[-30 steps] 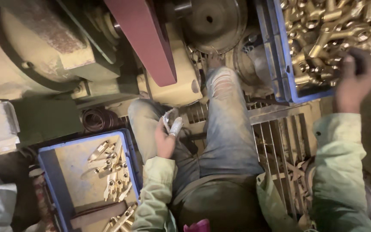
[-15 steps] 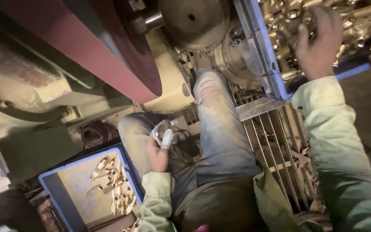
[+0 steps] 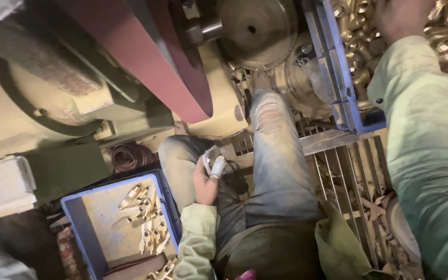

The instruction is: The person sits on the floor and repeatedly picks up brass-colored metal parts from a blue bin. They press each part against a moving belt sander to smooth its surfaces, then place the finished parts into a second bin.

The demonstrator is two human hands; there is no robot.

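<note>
Right hand (image 3: pixel 403 18) reaches into the crate (image 3: pixel 346 98) of brass fittings (image 3: pixel 359 46); its grip is blurred, I cannot tell. Left hand (image 3: pixel 206 181), fingers wrapped in tape, rests curled and empty on the thigh; picking one fitting cleanly looks best.

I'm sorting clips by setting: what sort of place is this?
Probably a metal-finishing workshop: a belt sander with a red belt, a blue crate of brass fittings under the right hand, and a metal grate floor.

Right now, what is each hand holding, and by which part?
The left hand rests on the thigh, taped fingers holding nothing visible. The right hand reaches into the crate of brass fittings; its grip cannot be told.
</note>
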